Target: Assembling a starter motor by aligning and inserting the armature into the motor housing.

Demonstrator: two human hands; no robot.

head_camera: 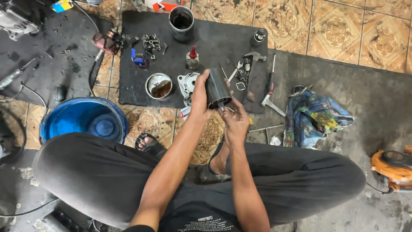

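Note:
My left hand (200,95) grips a dark metal cylinder housing (217,88), holding it up over the floor with its open end facing me. Just below the housing's mouth, my right hand (234,118) has its fingers pinched on a thin rod or tool that reaches into the opening. What sits inside the housing is hidden. Both forearms rise from my lap, above my dark trousers.
A black mat (214,43) holds a dark can (181,22), a small tin of brown liquid (159,86), a red-capped bottle (192,58), a grey end cover (187,82), a hammer (251,73) and a screwdriver (269,83). A blue bucket (86,118) stands left. Coloured rags (315,116) and an orange tool (392,167) lie right.

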